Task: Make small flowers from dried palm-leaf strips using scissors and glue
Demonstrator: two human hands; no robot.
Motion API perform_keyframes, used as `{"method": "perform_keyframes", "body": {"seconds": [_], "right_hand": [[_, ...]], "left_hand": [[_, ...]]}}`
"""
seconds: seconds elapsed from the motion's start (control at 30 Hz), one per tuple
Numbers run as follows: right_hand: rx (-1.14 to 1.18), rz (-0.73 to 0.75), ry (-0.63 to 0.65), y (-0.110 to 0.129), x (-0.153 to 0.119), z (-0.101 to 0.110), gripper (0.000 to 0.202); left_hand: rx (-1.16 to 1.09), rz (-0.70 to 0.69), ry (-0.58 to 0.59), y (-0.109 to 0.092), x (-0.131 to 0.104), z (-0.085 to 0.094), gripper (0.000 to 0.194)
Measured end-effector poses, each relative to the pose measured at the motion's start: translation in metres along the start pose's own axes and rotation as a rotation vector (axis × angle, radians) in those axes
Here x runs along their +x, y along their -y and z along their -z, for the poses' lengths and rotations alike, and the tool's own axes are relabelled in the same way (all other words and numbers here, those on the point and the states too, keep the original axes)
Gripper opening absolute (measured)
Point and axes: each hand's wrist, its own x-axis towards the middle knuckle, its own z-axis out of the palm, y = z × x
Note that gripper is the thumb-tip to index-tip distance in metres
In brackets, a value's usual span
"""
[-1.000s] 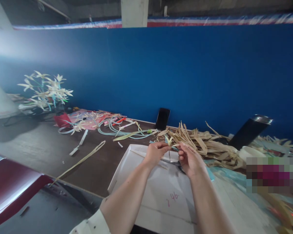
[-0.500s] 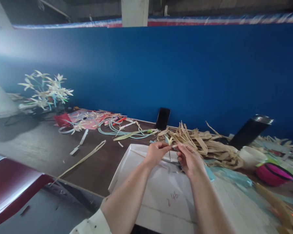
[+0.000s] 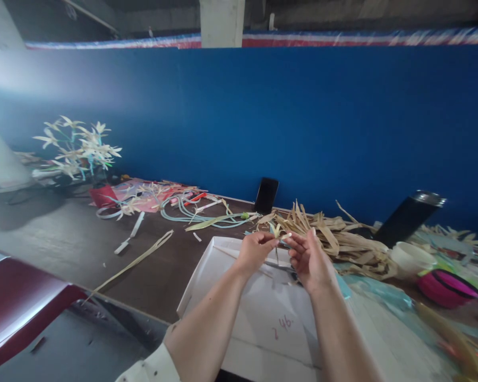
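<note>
White lid (image 3: pixel 263 313): lay at the worker's six o'clock.
Left hand (image 3: pixel 254 252): seemed to pinch the small pale flower (image 3: pixel 277 232), at twelve.
Right hand (image 3: pixel 311 267): thumb spread from fingers; contact unclear.
Petals: looked liable to tear if tugged hard.
Dry husks (image 3: pixel 330 232): one o'clock, beyond.

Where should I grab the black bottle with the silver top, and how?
I'd wrap a hand around the middle of the black bottle, coming from the front and above. It's long and round, tilted with its silver top up to the right. Dried leaves crowd its lower end, and the blue wall is behind.
</note>
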Motion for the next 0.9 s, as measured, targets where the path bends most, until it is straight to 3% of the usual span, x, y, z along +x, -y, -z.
{"method": "perform_keyframes", "body": {"seconds": [0.23,0.37,0.43,0.63,0.9], "right_hand": [[0.015,0.033,0.059,0.001,-0.002,-0.001,0.056],[0.099,0.131,-0.212,0.002,0.004,0.004,0.05],[0.115,0.135,-0.271,0.001,0.007,0.006,0.04],[-0.105,0.004,-0.047,-0.009,0.004,0.0,0.031],[-0.146,0.024,-0.018,-0.01,0.0,-0.003,0.026]], "left_hand": [[-0.068,0.002,-0.002,-0.001,-0.001,0.0,0.026],[-0.047,0.02,-0.024,-0.004,-0.002,-0.001,0.026],[-0.047,0.041,-0.026,-0.005,-0.002,-0.002,0.027],[-0.069,0.001,-0.015,-0.002,0.0,-0.003,0.03],[0.087,-0.126,0.001,0.0,-0.002,-0.004,0.022]]}}
